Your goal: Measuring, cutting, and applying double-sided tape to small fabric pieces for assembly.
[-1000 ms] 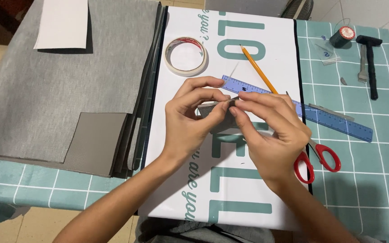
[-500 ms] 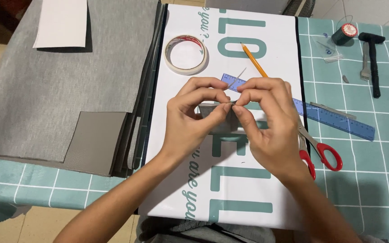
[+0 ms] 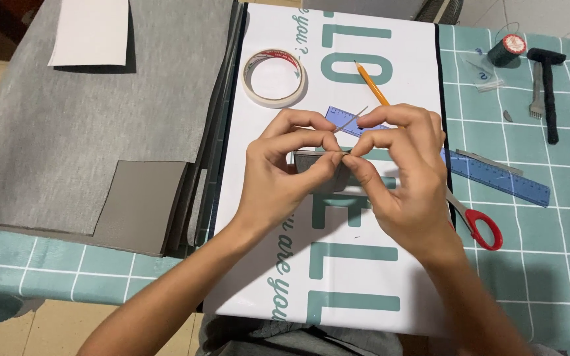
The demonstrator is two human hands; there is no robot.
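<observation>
My left hand [image 3: 278, 173] and my right hand [image 3: 400, 173] meet over the white printed mat [image 3: 338, 277]. Between them they pinch a small grey piece of leather-like material [image 3: 315, 170], held just above the mat. A thin needle [image 3: 353, 119] sticks up and to the right from where my right fingertips meet the piece. The blue ruler [image 3: 496, 173] and the yellow pencil [image 3: 371, 84] lie partly behind my right hand. Red-handled scissors [image 3: 481, 224] lie just right of my right wrist.
A roll of tape [image 3: 273, 77] lies on the mat's upper left. Grey fabric sheets [image 3: 87, 132] with a white paper [image 3: 90, 31] cover the left. At the far right are a dark thread spool [image 3: 507, 49], a black mallet [image 3: 547, 89] and a pronged metal tool [image 3: 535, 92] on the teal checked cloth [image 3: 549, 264].
Both hands have drawn closer together over the grey piece, and the right hand shifted slightly left and up. The needle now points up to the right above the fingertips.
</observation>
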